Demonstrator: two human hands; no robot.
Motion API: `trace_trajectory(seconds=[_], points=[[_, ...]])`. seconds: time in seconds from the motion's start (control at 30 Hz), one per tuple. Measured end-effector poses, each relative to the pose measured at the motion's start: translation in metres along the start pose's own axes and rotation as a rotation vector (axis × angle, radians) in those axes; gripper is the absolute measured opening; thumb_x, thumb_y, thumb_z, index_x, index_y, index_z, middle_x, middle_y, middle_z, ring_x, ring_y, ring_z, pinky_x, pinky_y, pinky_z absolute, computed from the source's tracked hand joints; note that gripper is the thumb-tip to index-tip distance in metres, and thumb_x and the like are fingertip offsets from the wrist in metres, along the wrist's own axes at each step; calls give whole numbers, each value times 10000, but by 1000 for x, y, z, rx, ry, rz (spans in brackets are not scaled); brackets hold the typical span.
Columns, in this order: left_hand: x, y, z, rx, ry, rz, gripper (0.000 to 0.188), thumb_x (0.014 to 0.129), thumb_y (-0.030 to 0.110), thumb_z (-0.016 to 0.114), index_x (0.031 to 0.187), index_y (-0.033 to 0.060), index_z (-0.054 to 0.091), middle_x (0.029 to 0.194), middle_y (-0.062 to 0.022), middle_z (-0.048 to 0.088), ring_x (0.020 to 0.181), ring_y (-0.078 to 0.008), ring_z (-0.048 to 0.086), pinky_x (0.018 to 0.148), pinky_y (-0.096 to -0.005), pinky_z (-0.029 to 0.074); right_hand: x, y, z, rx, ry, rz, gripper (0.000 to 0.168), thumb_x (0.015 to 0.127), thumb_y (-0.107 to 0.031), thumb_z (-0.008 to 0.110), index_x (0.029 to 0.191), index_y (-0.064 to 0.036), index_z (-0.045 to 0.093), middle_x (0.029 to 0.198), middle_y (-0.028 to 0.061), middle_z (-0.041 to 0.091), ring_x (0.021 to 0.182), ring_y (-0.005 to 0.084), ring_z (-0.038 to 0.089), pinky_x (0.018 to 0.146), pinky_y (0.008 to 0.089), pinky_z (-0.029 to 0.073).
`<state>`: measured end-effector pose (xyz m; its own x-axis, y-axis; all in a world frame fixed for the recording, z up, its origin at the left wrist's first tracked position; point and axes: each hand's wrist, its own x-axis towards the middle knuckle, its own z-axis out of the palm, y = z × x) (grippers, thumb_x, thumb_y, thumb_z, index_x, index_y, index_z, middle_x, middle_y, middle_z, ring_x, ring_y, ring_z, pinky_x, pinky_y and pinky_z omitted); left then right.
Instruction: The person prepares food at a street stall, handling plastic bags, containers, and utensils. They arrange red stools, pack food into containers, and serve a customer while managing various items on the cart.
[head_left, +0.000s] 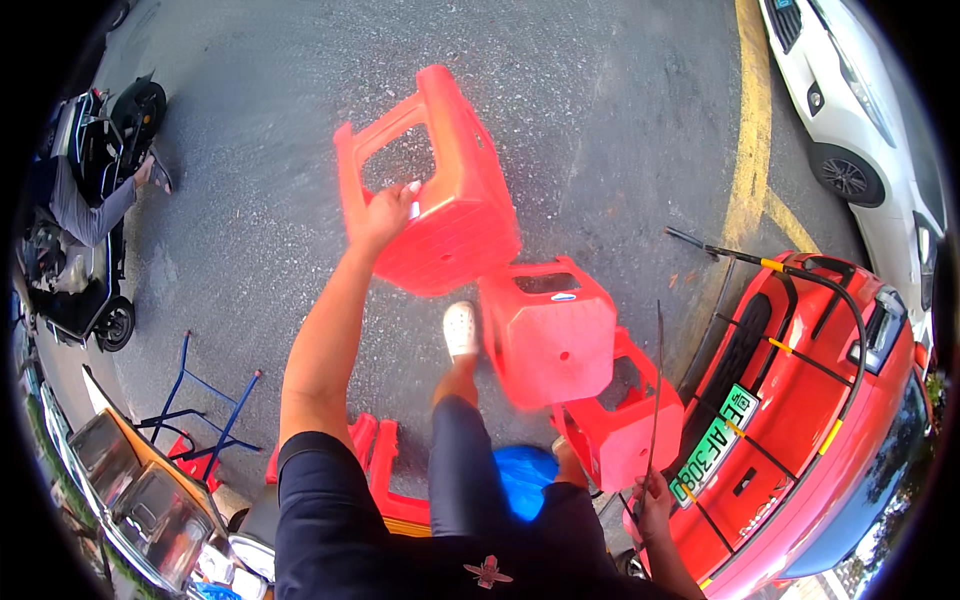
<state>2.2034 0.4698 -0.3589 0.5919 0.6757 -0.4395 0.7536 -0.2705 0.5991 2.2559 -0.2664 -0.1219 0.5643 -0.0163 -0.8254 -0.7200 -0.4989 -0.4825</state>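
My left hand (382, 214) grips the edge of a red plastic stool (457, 232), which is tilted with its legs pointing away from me. A second red stool (559, 345) adjoins it on the near right, its square seat facing me. Beside that, a third red stool (637, 442) is partly covered by the second. At the lower right, my right hand (652, 499) is closed around a thin dark strip (658, 390) that stands up past the third stool. Whether the strip is a cord or a rod is unclear.
A red car (817, 390) with a black-and-yellow metal rack (780, 345) stands close on the right, a white car (870, 112) beyond. On the left are a person on a scooter (82, 217), a blue folding frame (202, 412) and a cart (142, 502). A blue bag (521, 472) lies between my legs.
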Motion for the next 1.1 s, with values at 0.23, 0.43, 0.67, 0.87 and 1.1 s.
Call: trace_trajectory(seconds=[0.23,0.43,0.67,0.87,1.1], points=[[-145,-117,26,-1463,-59,-422,368,1061,280,500,1298,23,612,1252,-165,689,1065,-314,698,957,-497,578,-16,2,-74,-74,-137,-143,528,929,-74,616,1438,-15,491,1067,24,646,834,89,581,742,220,467],[-210,-146,69,-1793,115,-530,469,1063,362,485,1387,29,553,1358,-161,640,1224,-336,630,1087,-513,490,-26,-18,-97,-33,-60,-114,541,909,-96,713,1409,-14,523,1002,4,647,767,55,534,678,192,426],[-242,-270,116,-1695,243,-601,529,1030,431,558,1386,39,554,1367,-148,632,1232,-317,625,1073,-494,504,0,-11,-64,-75,-62,-79,564,860,-97,726,1386,-9,541,1066,34,671,820,103,616,697,228,477],[-288,-253,102,-1257,716,-873,312,1022,357,584,1026,52,646,987,-115,664,875,-284,614,815,-473,503,1,-2,-50,-69,-60,-29,554,859,-67,704,1390,-24,555,1035,26,689,862,104,630,737,241,487],[-353,-65,204,-549,222,-165,297,1010,274,643,1063,-18,636,970,-121,673,875,-215,623,817,-341,504,-12,11,-69,-43,-163,-73,555,895,-101,689,1423,-27,536,1075,12,675,848,91,607,741,227,469]])
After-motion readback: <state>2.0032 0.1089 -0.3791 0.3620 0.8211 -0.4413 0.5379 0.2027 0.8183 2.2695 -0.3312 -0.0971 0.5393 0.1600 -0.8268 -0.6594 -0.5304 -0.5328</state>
